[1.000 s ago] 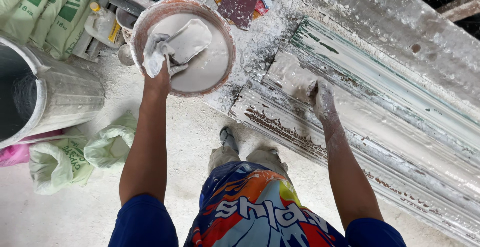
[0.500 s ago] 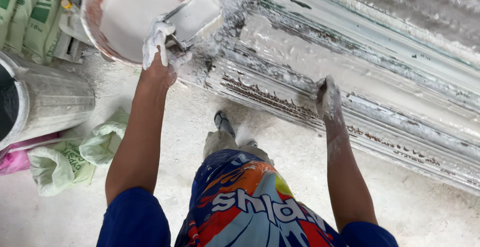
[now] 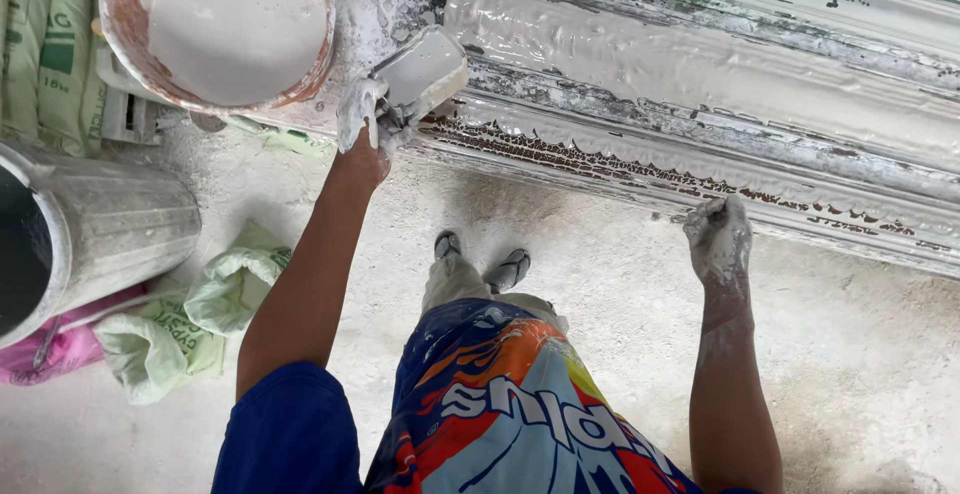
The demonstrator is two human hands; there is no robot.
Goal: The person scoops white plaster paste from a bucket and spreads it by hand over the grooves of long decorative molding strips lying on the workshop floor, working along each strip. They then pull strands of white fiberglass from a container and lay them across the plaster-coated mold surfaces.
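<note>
Head view, looking down. The left hand [image 3: 362, 126], coated in white plaster, has its grip closed round the handle of a scoop [image 3: 422, 69]; the scoop's pale, plaster-filled body lies just beyond and to the right of the fingers, over the near edge of the mould [image 3: 700, 84]. The mould, a long ribbed form streaked with wet white plaster and edged with a scalloped, rust-coloured trim, runs away to the right of that grip. Just beyond the left hand and to its left stands a bucket [image 3: 125, 49], round, reddish at the rim and nearly full of white plaster. Further left of it lie stacked green-and-white sacks [image 3: 50, 49]. Nearer the person, left of the forearm, lies a metal drum [image 3: 115, 229] on its side, with crumpled bags [image 3: 195, 319] beside it on the floor [image 3: 860, 354].

The right hand [image 3: 720, 239], also plastered, rests on the mould's scalloped near edge, well apart from the scoop; its fingers are curled against the trim, and whether they hold anything cannot be told. Between the two arms show patterned shorts [image 3: 520, 404] and two feet [image 3: 480, 259] in sandals.
</note>
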